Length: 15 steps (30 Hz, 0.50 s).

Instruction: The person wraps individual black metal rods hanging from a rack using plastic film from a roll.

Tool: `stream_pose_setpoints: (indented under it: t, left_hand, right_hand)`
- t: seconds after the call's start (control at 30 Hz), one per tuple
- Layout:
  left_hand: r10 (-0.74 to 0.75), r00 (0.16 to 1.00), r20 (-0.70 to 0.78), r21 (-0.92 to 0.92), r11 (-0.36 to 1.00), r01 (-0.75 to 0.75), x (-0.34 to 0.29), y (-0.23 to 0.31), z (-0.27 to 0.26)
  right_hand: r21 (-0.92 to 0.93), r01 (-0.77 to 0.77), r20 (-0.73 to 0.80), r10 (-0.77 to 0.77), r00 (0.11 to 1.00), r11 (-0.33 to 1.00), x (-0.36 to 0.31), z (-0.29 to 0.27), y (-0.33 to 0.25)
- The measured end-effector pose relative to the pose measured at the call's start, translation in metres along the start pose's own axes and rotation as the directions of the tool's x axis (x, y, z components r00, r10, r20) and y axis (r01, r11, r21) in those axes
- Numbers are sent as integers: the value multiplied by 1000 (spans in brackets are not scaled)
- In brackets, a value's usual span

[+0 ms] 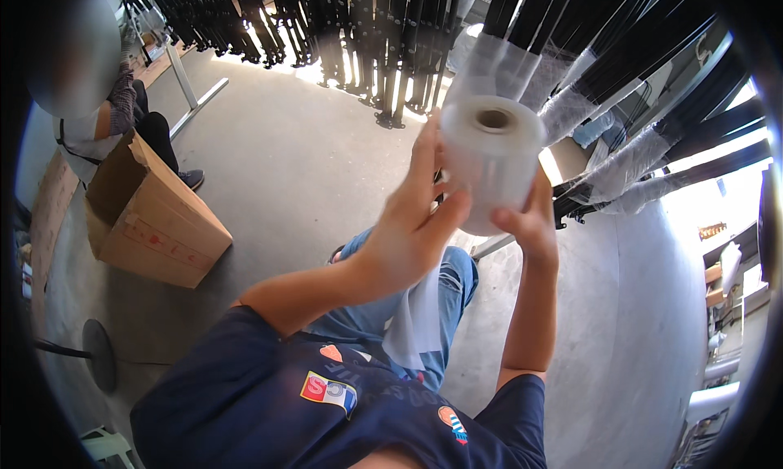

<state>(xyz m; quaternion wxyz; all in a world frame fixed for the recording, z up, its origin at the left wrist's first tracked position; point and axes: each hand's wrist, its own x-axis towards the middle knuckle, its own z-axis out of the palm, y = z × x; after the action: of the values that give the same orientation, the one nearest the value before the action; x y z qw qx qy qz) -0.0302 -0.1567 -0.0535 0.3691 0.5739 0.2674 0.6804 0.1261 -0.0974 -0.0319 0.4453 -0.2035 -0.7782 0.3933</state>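
A thick roll of clear stretch film is held up in front of me, its round end with the hollow core tilted toward me. My left hand presses on its left side, with the fingers reaching up and partly hidden behind it. On the right side my right hand grips the roll, thumb in front and fingers out of sight. Just behind the roll, a bundle of long black strips hangs with clear film wrap around it. A pale translucent sheet hangs over my jeans.
More black strips hang in a row across the back. Other film-wrapped bundles slant in from the right. An opened cardboard box stands on the floor at left, near a seated person. Shelves hold items at far right.
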Motion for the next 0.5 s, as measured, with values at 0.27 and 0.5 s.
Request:
stream_pose_setpoints:
  t: [0.27, 0.5]
  left_hand:
    - [348, 937, -34, 582, 769, -264, 44, -44, -35]
    - [-111, 963, 245, 8, 994, 112, 80, -71, -34]
  right_hand:
    - [549, -22, -156, 129, 979, 836, -18, -10, 46]
    - [148, 40, -466, 34, 884, 988, -27, -4, 77]
